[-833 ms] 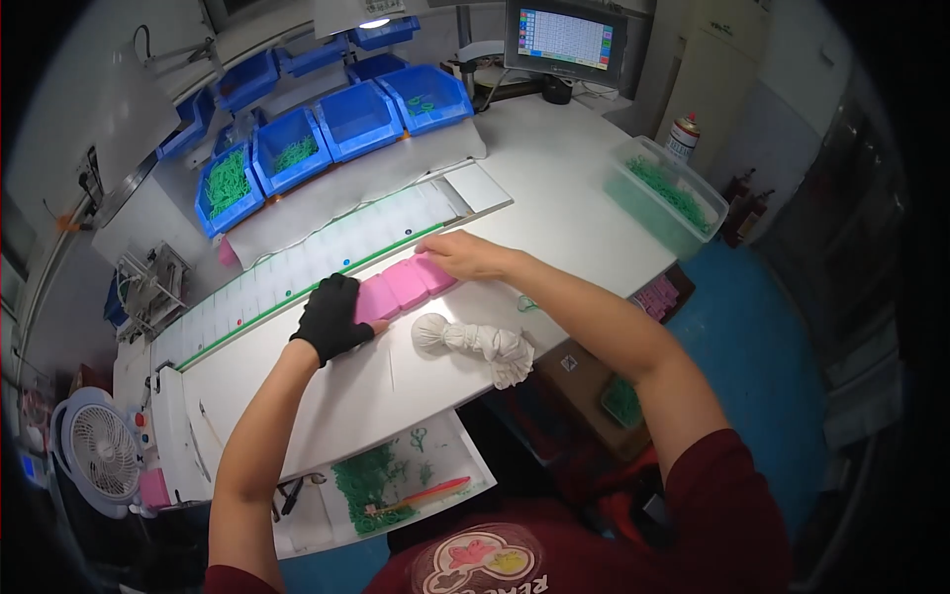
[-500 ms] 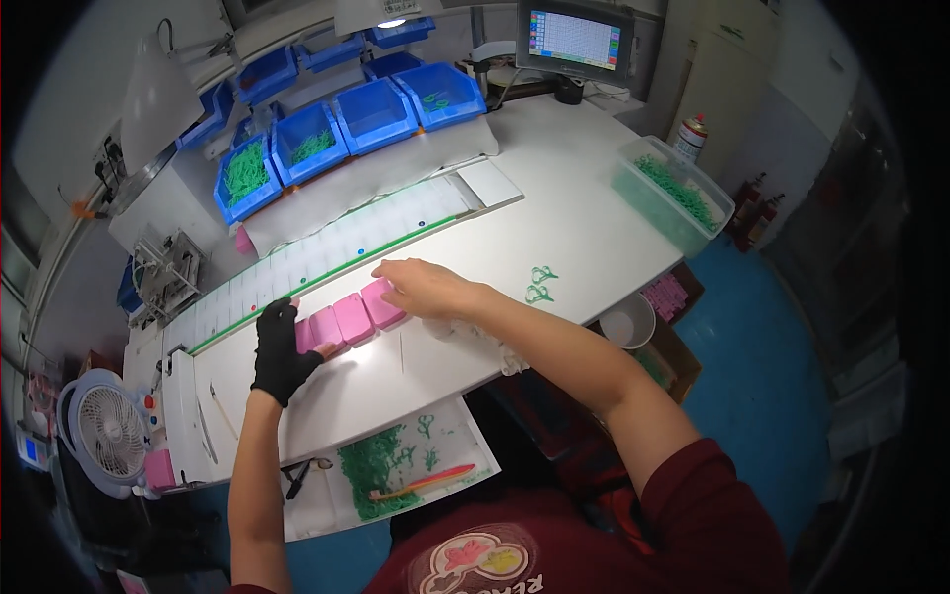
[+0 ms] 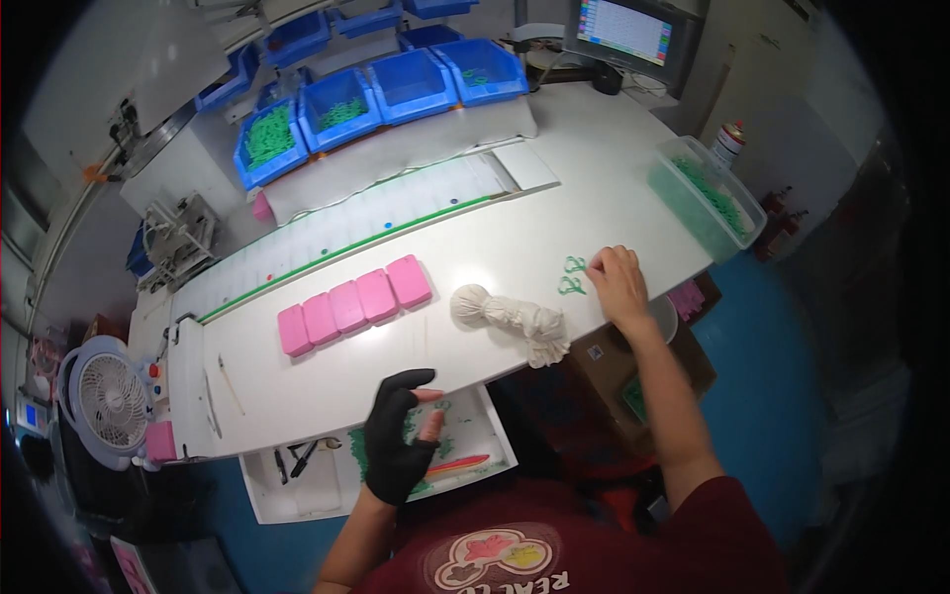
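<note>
My left hand (image 3: 399, 441), in a black glove with bare fingertips, hovers over the front edge of the table above the drawer. Its thumb and fingers are apart and nothing is between them. On the right of the table, my right hand (image 3: 619, 284) reaches down with loosely bent fingers beside two small green looped pieces (image 3: 571, 286). Its fingertips are close to the upper piece; whether they touch it is unclear. Several pink blocks (image 3: 347, 306) lie side by side in a slanting row. Between them and my right hand rests a bunched off-white cloth (image 3: 507, 319).
Blue bins (image 3: 411, 84), some with green pieces, line the back. A clear tub (image 3: 701, 198) of green pieces stands at the right edge. An open drawer (image 3: 297, 500) juts out at the front. A fan (image 3: 111, 401) and a pointed tool (image 3: 230, 384) are at left.
Both hands have left the row of pink blocks. My right hand moved right to the green pieces; my left hand drew back toward me. The cloth, mostly hidden before, now shows fully.
</note>
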Motion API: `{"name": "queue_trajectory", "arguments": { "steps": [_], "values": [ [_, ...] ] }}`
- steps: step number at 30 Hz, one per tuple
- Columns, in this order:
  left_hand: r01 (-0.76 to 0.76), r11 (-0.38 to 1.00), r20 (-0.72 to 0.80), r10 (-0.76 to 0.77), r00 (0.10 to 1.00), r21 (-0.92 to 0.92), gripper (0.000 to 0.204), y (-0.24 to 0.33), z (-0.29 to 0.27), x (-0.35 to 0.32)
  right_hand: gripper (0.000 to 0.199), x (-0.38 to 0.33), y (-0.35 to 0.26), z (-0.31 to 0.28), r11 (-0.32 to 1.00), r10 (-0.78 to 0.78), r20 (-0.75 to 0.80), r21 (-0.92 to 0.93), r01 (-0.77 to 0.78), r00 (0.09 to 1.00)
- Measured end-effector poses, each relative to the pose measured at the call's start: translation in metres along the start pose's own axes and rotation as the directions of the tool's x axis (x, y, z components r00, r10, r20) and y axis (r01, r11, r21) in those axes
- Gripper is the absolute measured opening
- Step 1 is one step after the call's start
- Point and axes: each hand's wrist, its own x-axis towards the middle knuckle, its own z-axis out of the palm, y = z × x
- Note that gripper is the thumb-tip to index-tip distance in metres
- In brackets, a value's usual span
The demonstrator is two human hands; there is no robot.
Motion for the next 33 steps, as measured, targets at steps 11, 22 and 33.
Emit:
{"name": "queue_trajectory", "arguments": {
  "steps": [11,22,33],
  "values": [
    [0.414,0.810,0.041,-0.438,0.898,-0.415,0.018,-0.029,0.003,-0.045,0.006,-0.041,-0.083,-0.037,0.720,0.127,-0.027,0.690,-0.073,0.992],
    [0.532,0.699,0.295,-0.443,0.847,-0.478,0.049,-0.035,-0.028,-0.067,0.013,-0.130,-0.200,-0.008,0.609,-0.522,0.137,0.751,0.255,0.842],
    [0.455,0.796,0.223,-0.397,0.890,-0.400,0.018,-0.040,-0.016,-0.081,0.013,-0.151,-0.199,-0.007,0.628,-0.508,0.190,0.749,0.210,0.840]
  ]
}}
